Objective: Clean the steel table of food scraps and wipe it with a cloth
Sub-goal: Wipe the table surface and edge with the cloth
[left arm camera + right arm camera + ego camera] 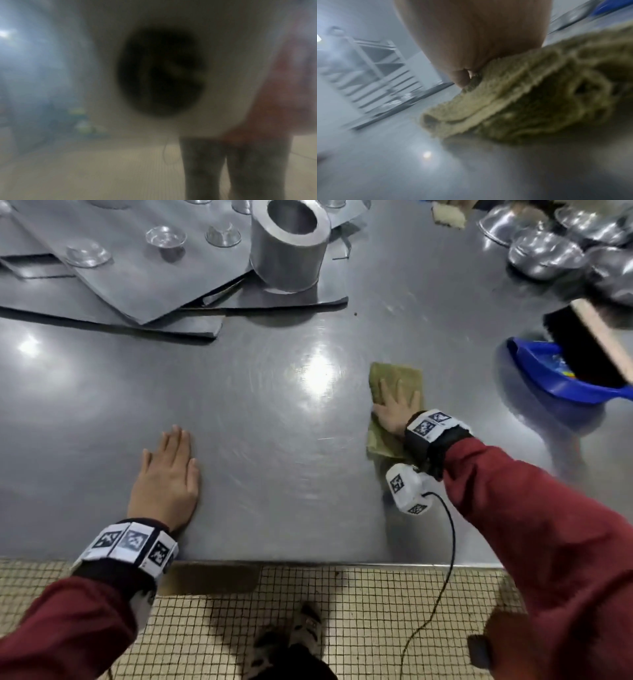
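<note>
- Far left, at the back of the steel worktop (274,412): a stack of flat metal sheets (113,278) with small glass cups (166,236) standing on them. This part does not look wiped; the sheets cover it.
- The left hand (166,474) lies flat on the bare worktop near the front edge, fingers (178,440) straight and together, grasping nothing. It seems to brace the body. The left wrist view is too blurred to add anything.
- Centre back: a thick metal cylinder (287,244) stands on the sheets. Just past their edge a small dark speck (356,313) sits on the steel, possibly a leftover scrap; too small to tell.
- The centre of the worktop shines, with faint curved smears, so I judge wiping is well under way there and no scraps show in front.
- Right of centre: the cloth (394,378), an olive-green terry rag folded into several layers, lies flat on the steel. The right wrist view shows its nubbly pile and a loose, rumpled fold at the near edge (513,108).
- The right hand (394,412) presses down on it, fingers (388,390) spread and straight, not clenched.
- Far right: a blue dustpan (548,378) with a black-bristled brush (582,344) resting in it, which suggests sweeping is mostly done. Behind it, steel bowls (548,251).
- Left to do, as I judge: the right side, the back strip, and that speck.
</note>
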Motion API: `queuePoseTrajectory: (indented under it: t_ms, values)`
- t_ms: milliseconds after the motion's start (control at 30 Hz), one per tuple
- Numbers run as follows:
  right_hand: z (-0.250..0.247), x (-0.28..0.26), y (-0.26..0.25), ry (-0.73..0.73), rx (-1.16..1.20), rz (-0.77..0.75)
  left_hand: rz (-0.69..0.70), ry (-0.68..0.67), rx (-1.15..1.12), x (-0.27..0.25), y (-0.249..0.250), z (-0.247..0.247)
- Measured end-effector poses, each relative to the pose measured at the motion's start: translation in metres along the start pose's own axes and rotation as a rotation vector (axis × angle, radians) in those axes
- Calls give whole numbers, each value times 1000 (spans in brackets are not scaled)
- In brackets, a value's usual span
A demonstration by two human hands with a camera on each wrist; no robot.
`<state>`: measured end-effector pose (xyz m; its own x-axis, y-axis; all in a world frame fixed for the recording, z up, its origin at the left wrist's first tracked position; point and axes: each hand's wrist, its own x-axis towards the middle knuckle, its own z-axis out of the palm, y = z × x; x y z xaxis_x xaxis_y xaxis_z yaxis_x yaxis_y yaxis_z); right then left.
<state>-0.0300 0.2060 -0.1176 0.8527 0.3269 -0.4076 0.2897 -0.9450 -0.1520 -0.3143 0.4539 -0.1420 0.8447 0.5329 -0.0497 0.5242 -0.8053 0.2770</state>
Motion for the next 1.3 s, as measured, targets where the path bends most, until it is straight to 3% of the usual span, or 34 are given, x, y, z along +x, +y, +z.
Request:
queuePoseTrajectory:
  t_ms: [167, 233, 367, 467, 567, 667, 767, 900, 967, 1067, 1167, 1300]
  values:
    - [49, -121, -88, -168, -2, -364, -12, 5, -28, 1, 0, 0]
    - [65, -145, -98, -169, -81, -490, -2, 5, -21, 1, 0, 1]
    - [67, -140, -78, -122, -73, -486, -11, -23, -8, 1, -2, 0]
    - [55, -114, -44, -58, -70, -404, -12, -17, -2, 2, -3, 0]
    - [40, -81, 16, -8, -234, -312, -8, 0, -2, 3, -2, 1]
    - [23, -69, 88, 60, -208, -113, 0, -14, 15, 2, 0, -1]
    - [8, -73, 151, 80, -20, 195, 0, -17, 38, 1, 2, -3]
    - [4, -83, 144, 51, 136, 390, 6, -11, 52, 1, 0, -5]
    - [0, -96, 115, 11, 93, 323, 3, -14, 64, 1, 0, -5]
    - [16, -108, 62, -39, -73, 38, -11, -40, 62, 1, 0, -5]
    - [44, -122, 14, -96, -91, -199, -42, -45, 91, -1, 7, -9]
    - [47, -137, 5, -89, -24, -285, 3, -42, 85, -23, 67, -6]
